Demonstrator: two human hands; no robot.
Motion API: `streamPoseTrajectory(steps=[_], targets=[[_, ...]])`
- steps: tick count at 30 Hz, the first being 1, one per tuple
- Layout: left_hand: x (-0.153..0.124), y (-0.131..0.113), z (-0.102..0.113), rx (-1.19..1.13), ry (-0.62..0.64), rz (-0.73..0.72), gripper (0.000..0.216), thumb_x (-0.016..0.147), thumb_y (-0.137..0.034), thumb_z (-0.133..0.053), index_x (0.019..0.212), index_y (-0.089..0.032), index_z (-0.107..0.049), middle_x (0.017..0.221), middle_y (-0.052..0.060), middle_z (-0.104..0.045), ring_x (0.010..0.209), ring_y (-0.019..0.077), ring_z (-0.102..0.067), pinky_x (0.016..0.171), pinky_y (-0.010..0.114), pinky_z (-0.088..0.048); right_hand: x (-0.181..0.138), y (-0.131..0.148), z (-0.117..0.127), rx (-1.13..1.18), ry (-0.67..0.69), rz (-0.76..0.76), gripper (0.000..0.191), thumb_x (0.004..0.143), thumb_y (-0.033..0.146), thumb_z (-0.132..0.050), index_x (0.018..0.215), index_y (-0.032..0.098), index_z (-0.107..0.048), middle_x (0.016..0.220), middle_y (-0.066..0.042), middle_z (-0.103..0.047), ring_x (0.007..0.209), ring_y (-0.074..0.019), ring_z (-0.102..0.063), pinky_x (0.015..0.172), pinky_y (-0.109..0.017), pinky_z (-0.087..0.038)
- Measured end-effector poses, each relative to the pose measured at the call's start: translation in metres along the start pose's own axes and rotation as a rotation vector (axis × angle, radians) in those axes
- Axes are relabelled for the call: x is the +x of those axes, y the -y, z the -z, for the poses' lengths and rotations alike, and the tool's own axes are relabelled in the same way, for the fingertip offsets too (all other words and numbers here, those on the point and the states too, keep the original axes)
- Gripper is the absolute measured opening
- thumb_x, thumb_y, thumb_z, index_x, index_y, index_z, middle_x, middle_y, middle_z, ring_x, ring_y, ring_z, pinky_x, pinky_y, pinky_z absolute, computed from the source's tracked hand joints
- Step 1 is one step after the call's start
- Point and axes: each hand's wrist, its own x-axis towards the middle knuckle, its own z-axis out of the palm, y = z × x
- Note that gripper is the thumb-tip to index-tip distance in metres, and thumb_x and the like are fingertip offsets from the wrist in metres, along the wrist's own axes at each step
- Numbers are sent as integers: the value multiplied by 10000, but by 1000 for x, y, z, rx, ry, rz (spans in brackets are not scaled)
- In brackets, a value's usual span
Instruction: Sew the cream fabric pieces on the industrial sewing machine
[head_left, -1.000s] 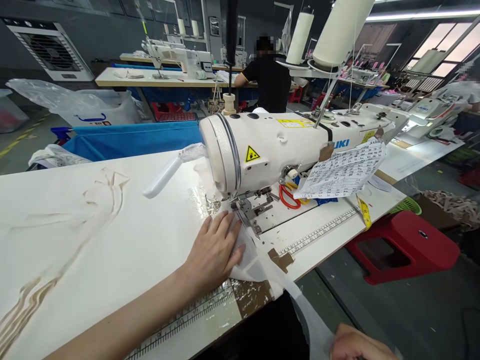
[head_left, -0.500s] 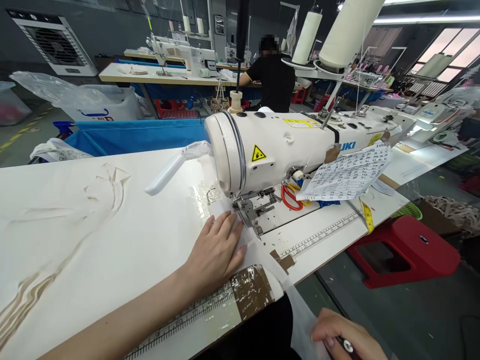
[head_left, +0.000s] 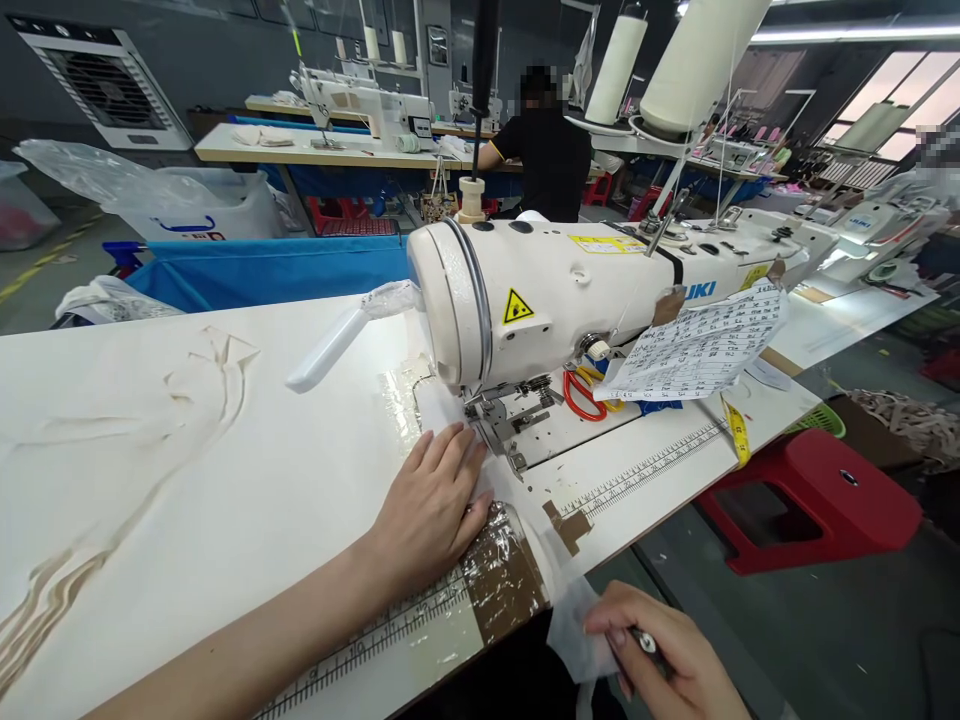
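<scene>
My left hand [head_left: 439, 495] lies flat with fingers stretched out, pressing thin white fabric [head_left: 436, 405] on the table just in front of the needle area of a white sewing machine [head_left: 525, 300]. From there the fabric runs toward me and over the table's front edge. Beyond that edge, my right hand [head_left: 667, 650] is closed, pinching the fabric's hanging part [head_left: 577, 625] between thumb and fingers. A small dark tool with a shiny round end [head_left: 649, 643] is also tucked in that hand; its kind is mostly hidden.
Red-handled scissors [head_left: 583, 395] lie behind the machine's foot. A handwritten sheet [head_left: 697, 340] hangs off the machine arm. Cream cloth pieces [head_left: 67, 590] lie on the left. A red stool [head_left: 825, 500] stands at the right. Ahead, a person in black [head_left: 551, 150] sits at another table.
My right hand has moved up and left toward the table edge, with the fabric slackening and bunching beside it. My left hand has stayed nearly in place.
</scene>
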Motion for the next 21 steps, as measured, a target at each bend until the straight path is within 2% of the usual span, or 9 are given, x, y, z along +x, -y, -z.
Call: streamPoseTrajectory(steps=[5, 9, 13, 17, 21], targets=[[2, 0, 0, -4, -11, 1, 469, 1024, -357, -320, 1339, -54, -489, 1347, 176, -508, 1324, 331, -395, 1125, 524, -346, 9, -3, -4, -3, -3, 1, 320, 1054, 409, -410, 983, 232, -667, 813, -25, -565, 581, -126, -538, 555, -218, -426], [5, 0, 4, 9, 10, 30, 441, 1001, -293, -346, 1329, -50, -513, 1216, 168, -544, 1181, 320, -471, 1110, 528, -346, 13, 1, -7, 50, 4, -17, 344, 1052, 455, -419, 1010, 210, -657, 818, -28, -588, 567, -113, -548, 548, -209, -428], [11, 2, 7, 69, 58, 36, 423, 973, -201, -351, 1319, -46, -536, 1091, 162, -572, 1006, 305, -514, 995, 501, -428, 13, 5, -21, 310, 25, -194, 456, 992, 604, -502, 1089, 179, -634, 709, -12, -596, 535, -116, -574, 545, -209, -444], [13, 5, 7, 115, 40, 23, 418, 955, -148, -343, 1300, -33, -547, 1131, 180, -573, 1027, 313, -505, 925, 464, -455, 9, 6, -41, 617, 49, -371, 592, 891, 688, -616, 1127, 146, -598, 669, -19, -613, 521, -152, -610, 544, -248, -489], [7, 7, 6, 89, 16, -2, 427, 956, -171, -329, 1302, -29, -535, 1179, 181, -562, 1083, 312, -496, 943, 452, -444, 7, 9, -50, 602, -34, -398, 635, 858, 720, -630, 1117, 140, -612, 695, -35, -620, 562, -189, -640, 581, -298, -530]])
